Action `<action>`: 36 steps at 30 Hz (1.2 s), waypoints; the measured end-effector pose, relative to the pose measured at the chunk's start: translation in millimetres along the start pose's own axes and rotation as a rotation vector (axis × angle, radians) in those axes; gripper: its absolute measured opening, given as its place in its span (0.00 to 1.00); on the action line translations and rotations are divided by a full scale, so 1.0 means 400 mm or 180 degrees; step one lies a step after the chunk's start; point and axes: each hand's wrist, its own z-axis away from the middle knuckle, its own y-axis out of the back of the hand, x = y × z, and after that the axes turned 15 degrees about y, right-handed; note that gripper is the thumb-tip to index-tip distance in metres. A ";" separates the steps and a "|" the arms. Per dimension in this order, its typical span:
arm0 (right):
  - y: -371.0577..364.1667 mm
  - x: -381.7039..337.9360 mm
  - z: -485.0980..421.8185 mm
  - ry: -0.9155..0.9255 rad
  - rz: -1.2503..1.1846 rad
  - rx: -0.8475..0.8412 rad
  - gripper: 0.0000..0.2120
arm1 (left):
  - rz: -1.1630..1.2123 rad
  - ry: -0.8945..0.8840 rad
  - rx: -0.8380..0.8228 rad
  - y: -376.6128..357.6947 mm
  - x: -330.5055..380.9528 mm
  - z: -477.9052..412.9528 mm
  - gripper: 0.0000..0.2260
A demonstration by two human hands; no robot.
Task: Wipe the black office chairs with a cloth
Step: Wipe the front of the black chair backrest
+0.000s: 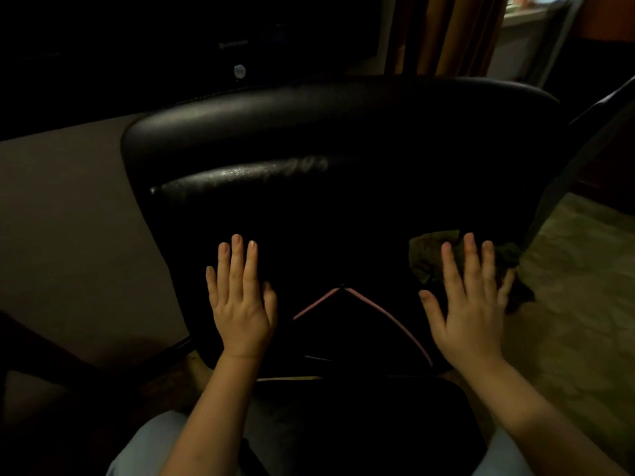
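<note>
Flat right hand [470, 304] on crumpled cloth [426, 255]

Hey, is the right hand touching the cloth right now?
Touching. The head view shows the right hand lying flat on the cloth, overlapping it with no gap and pressing it against the chair back.

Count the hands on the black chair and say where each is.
2. The left hand lies flat on the left of the chair; the right hand presses the cloth on its right.
</note>
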 end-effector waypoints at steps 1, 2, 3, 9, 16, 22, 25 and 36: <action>-0.008 -0.014 -0.007 0.0076 -0.0044 -0.0052 0.30 | 0.0070 0.0062 -0.0035 0.010 0.001 0.001 0.24; -0.018 -0.031 -0.017 0.0169 -0.0101 -0.0104 0.30 | 0.0163 0.0115 -0.0074 0.021 0.001 0.001 0.23; -0.029 -0.050 -0.027 0.0268 -0.0154 -0.0162 0.30 | 0.0267 0.0155 -0.0105 0.036 -0.001 0.001 0.22; -0.120 -0.218 -0.089 0.1045 -0.0038 -0.0435 0.33 | 0.0403 0.0462 0.0071 0.149 -0.047 0.029 0.20; -0.177 -0.484 -0.133 0.1982 -0.0393 -0.0517 0.34 | -0.0067 0.1066 0.0321 0.268 -0.123 0.101 0.21; -0.163 -0.665 -0.113 0.2821 -0.0760 -0.0532 0.32 | -0.0364 0.1421 0.0510 0.340 -0.149 0.153 0.21; -0.159 -0.705 -0.100 0.3187 -0.0910 -0.0497 0.35 | -0.0400 0.1534 0.0619 0.364 -0.143 0.162 0.21; -0.203 -0.529 -0.105 0.3182 -0.0782 0.0215 0.28 | -0.0740 0.1256 0.0641 0.358 -0.104 0.154 0.21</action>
